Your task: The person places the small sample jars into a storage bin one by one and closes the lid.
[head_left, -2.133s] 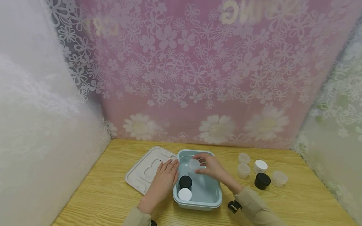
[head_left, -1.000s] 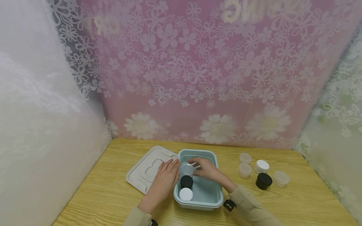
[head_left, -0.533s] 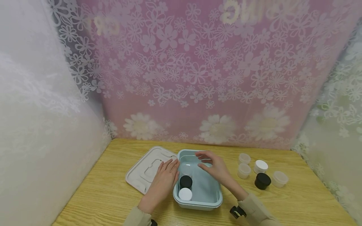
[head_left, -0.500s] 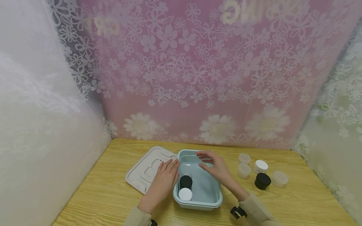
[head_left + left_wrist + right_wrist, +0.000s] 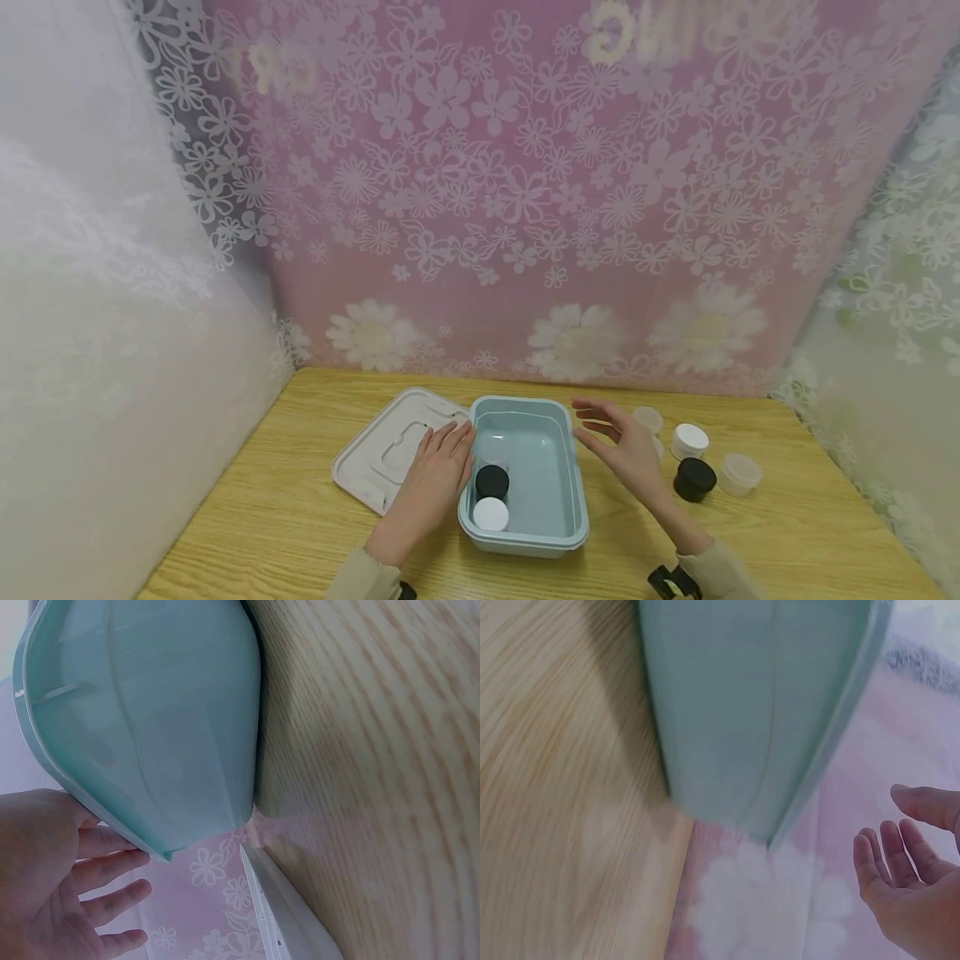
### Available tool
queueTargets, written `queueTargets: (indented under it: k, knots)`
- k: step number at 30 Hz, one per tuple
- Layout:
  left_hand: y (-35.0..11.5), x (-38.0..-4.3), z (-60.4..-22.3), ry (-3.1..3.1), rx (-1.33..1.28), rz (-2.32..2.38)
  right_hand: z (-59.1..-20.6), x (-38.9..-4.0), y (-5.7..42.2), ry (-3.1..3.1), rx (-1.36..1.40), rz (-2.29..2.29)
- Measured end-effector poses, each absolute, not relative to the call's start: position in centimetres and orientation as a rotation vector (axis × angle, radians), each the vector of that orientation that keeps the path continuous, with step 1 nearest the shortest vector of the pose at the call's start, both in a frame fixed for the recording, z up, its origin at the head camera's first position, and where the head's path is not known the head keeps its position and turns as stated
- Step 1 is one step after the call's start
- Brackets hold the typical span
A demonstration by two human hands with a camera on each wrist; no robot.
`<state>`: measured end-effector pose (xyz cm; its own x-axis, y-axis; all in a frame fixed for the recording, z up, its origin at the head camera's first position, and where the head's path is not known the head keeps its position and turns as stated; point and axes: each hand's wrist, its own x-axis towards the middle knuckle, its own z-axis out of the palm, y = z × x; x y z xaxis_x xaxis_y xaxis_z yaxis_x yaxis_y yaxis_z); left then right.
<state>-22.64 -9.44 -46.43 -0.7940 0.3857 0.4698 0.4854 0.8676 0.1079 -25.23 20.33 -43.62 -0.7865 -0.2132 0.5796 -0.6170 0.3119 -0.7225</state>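
- Here's the wooden table (image 5: 247,492), yellow-brown, grain running across, filling the lower part of the frame.
- Behind it, a pink flowered cloth (image 5: 487,275) spans the frame's middle and top, big pale daisies low down, lettering along the top edge.
- Whitish sheeting (image 5: 97,350) on the left side, a pale floral panel (image 5: 900,317) on the right.
- Bottom centre, the light-blue box (image 5: 525,542)! Along its left inner side: a white-topped jar (image 5: 491,514), a black jar (image 5: 492,483), a clear cup (image 5: 494,450).
- Left hand (image 5: 433,479): fingers straight, touching the box's left rim, gripping nothing, right above the pale lid (image 5: 386,450) lying at an angle.
- Right hand (image 5: 624,450): thumb and fingers spread well apart, nothing held, just beyond the box's right rim.
- Lower right, on the wood: a black pot (image 5: 694,480), a white-lidded pot (image 5: 690,442), a clear tub (image 5: 740,474), and two clear pots (image 5: 648,419) partly behind that hand.
- Beige sleeves (image 5: 363,577) enter from the bottom edge.
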Motion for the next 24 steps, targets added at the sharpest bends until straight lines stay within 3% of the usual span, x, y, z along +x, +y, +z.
queueTargets:
  k: [24]
  knots:
    - [-9.4, -22.6, -46.5, -2.582, -0.650, -0.319, -45.4, -22.0, 33.3, -2.431, 0.255, 1.144]
